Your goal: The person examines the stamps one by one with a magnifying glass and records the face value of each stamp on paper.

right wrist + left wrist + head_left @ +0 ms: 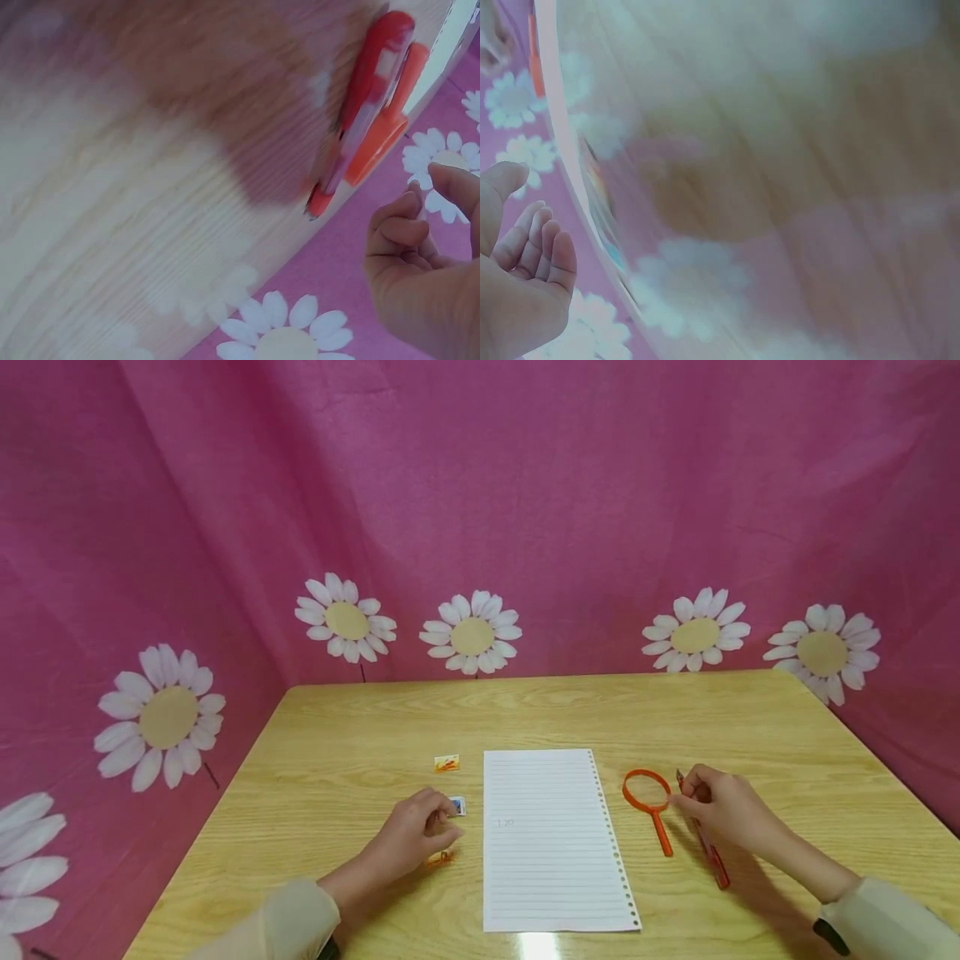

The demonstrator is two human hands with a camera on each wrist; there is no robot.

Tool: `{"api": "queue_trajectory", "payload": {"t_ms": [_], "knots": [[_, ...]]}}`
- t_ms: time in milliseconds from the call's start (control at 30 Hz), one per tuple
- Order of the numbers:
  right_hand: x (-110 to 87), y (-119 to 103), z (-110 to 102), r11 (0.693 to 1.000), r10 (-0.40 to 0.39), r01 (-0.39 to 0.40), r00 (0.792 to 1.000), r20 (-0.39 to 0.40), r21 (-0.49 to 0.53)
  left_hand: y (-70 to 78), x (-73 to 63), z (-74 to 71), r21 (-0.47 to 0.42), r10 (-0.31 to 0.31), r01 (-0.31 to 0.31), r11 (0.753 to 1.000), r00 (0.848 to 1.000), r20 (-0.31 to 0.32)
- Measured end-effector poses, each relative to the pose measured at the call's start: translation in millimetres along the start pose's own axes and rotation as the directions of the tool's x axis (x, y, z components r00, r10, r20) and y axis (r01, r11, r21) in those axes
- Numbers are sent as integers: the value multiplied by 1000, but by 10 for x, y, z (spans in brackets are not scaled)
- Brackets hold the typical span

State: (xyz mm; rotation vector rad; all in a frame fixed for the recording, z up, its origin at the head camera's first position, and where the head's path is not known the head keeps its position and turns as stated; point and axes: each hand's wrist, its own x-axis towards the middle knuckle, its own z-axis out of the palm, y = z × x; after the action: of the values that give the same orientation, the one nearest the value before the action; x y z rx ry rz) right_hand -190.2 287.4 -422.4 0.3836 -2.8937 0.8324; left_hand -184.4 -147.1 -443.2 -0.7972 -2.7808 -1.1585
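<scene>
My left hand [416, 827] hovers over the table left of the lined paper [551, 860], fingers loosely curled with nothing in them. It partly covers a small stamp-like piece with a blue picture [459, 807]; an orange one [441, 858] lies just below the thumb. In the left wrist view the fingers [547, 255] hang loose. On the right, my right hand [723, 806] is above a red pen [717, 862], beside an orange-red magnifying glass [660, 832]. The right wrist view shows the pen [367, 112] lying on the wood, apart from the bent fingers.
A third small yellow-orange piece [446, 763] lies farther back, left of the paper's top. The paper has a punched right edge and faint handwriting. Behind the wooden table [525, 710] hangs a pink cloth [480, 485] printed with daisies.
</scene>
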Motion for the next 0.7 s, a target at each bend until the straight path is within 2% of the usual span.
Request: {"api": "queue_trajectory", "payload": {"t_ms": [200, 367, 467, 600, 700], "knots": [[64, 103, -41, 1000, 7, -7, 1000, -5, 10, 198, -117, 92, -33, 46, -43, 999, 995, 87], [96, 191, -35, 999, 35, -36, 999, 24, 19, 296, -243, 162, -68, 59, -48, 997, 985, 160], [106, 228, -23, 999, 48, -49, 998, 40, 9, 341, -311, 210, -71, 89, -77, 994, 978, 191], [126, 272, -11, 998, 55, -54, 997, 46, -19, 390, -373, 257, -11, 131, -132, 991, 963, 235], [146, 297, 4, 998, 59, -57, 997, 51, -33, 417, -395, 271, 38, 135, -150, 988, 953, 271]]}}
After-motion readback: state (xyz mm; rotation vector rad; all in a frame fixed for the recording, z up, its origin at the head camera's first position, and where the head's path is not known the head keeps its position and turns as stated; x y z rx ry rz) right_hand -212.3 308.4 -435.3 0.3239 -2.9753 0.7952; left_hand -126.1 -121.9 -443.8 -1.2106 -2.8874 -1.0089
